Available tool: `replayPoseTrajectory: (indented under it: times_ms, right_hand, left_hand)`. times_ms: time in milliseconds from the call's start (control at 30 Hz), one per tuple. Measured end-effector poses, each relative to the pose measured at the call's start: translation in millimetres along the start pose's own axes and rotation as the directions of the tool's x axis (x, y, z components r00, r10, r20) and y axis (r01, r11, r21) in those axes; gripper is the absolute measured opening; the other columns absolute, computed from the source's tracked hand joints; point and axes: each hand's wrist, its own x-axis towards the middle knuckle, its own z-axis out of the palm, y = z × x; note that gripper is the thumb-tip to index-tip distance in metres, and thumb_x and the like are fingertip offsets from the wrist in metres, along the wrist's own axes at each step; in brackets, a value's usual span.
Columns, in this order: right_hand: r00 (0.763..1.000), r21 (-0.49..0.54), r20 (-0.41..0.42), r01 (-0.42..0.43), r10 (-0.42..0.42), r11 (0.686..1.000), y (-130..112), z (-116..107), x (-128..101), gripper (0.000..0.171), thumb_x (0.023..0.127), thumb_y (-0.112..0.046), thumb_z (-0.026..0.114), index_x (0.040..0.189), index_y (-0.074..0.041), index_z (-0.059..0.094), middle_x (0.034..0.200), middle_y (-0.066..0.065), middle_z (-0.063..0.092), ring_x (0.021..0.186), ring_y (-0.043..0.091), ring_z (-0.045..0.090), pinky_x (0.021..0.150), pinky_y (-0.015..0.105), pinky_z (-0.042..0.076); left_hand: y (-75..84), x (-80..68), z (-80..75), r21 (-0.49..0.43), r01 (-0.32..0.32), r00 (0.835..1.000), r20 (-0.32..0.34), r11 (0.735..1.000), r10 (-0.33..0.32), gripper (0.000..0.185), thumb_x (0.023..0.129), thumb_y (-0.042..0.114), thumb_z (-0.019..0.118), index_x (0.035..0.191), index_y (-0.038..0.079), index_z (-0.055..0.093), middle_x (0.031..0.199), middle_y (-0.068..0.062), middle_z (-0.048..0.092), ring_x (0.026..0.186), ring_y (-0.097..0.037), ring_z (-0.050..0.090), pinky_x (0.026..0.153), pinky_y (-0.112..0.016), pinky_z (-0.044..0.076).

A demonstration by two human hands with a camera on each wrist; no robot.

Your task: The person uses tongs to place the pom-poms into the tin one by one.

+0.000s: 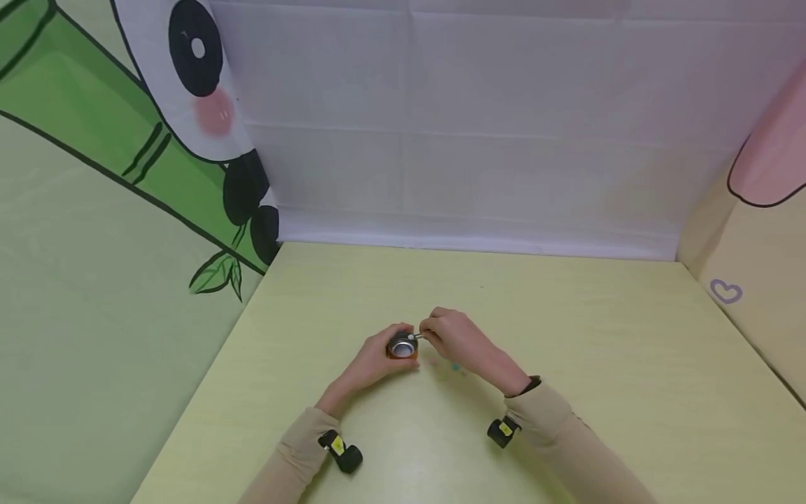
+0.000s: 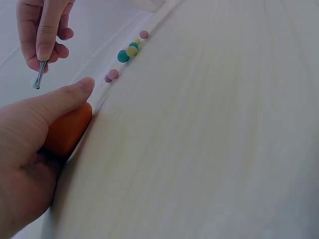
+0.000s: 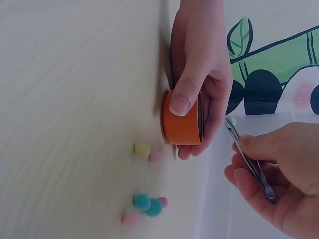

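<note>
My left hand (image 1: 370, 360) grips a small round orange container (image 3: 182, 127) that stands on the table, thumb on one side and fingers round the other. From above, its dark rim and silvery inside (image 1: 403, 348) show. Metal tweezers (image 3: 252, 167) are pinched between the thumb and fingers of my right hand (image 1: 462, 341). At their tip sits a small pale ball (image 3: 231, 121), just above and beside the container's rim. Several small pom-poms, among them a teal one (image 3: 154, 206), a yellow one (image 3: 142, 149) and a pink one (image 2: 144, 34), lie on the table near the container.
The pale wooden table (image 1: 598, 336) spreads out around both hands. A white sheet (image 1: 478, 140) hangs along its back edge, with printed cloth (image 1: 189, 161) at the left and more at the right. Each sleeve carries a black wrist camera (image 1: 343, 453).
</note>
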Motion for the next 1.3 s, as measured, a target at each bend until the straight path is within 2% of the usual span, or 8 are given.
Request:
replayPoseTrajectory:
  times_ms: [300,633,1033,1300]
  right_hand:
    - [1.000,0.019,0.020,0.012,-0.012,1.000,-1.1,4.2,3.3,0.010,0.092,-0.007,0.068,0.097,-0.002,0.075,0.085,0.007,0.067,0.075,0.016,0.064,0.067,0.022,0.053]
    - [0.999,0.030,0.048,-0.002,0.000,1.000,6.0,2.8,2.5,0.010,0.092,-0.008,0.068,0.098,-0.002,0.075,0.087,0.007,0.067,0.077,0.016,0.063,0.068,0.024,0.052]
    - [0.996,0.040,0.084,-0.019,0.015,0.999,11.5,-3.6,2.6,0.011,0.093,-0.009,0.068,0.099,-0.003,0.074,0.087,0.007,0.066,0.076,0.015,0.060,0.066,0.021,0.050]
    - [0.998,0.022,0.058,-0.009,0.008,1.000,17.6,-8.4,-1.8,0.009,0.092,-0.011,0.070,0.096,-0.003,0.074,0.085,0.005,0.065,0.075,0.014,0.060,0.066,0.021,0.049]
  left_hand:
    - [-0.8,1.7,1.7,-0.009,0.004,1.000,-0.005,1.000,-0.004,0.064,0.079,0.028,0.085,0.135,0.020,0.055,0.132,-0.004,0.063,0.116,-0.018,0.060,0.101,-0.039,0.047]
    - [2.3,6.4,5.3,-0.004,-0.016,1.000,-0.018,1.000,0.016,0.065,0.080,0.029,0.084,0.136,0.018,0.054,0.132,-0.008,0.063,0.116,-0.022,0.061,0.100,-0.042,0.047]
    - [5.9,11.9,9.1,-0.015,0.012,1.000,-0.028,1.000,-0.013,0.066,0.080,0.026,0.084,0.137,0.018,0.053,0.136,-0.009,0.061,0.120,-0.025,0.059,0.103,-0.044,0.046]
    - [5.9,14.9,10.4,0.007,0.019,0.999,-0.031,1.000,-0.019,0.069,0.080,0.028,0.084,0.139,0.014,0.053,0.137,-0.008,0.061,0.121,-0.025,0.059,0.103,-0.045,0.046]
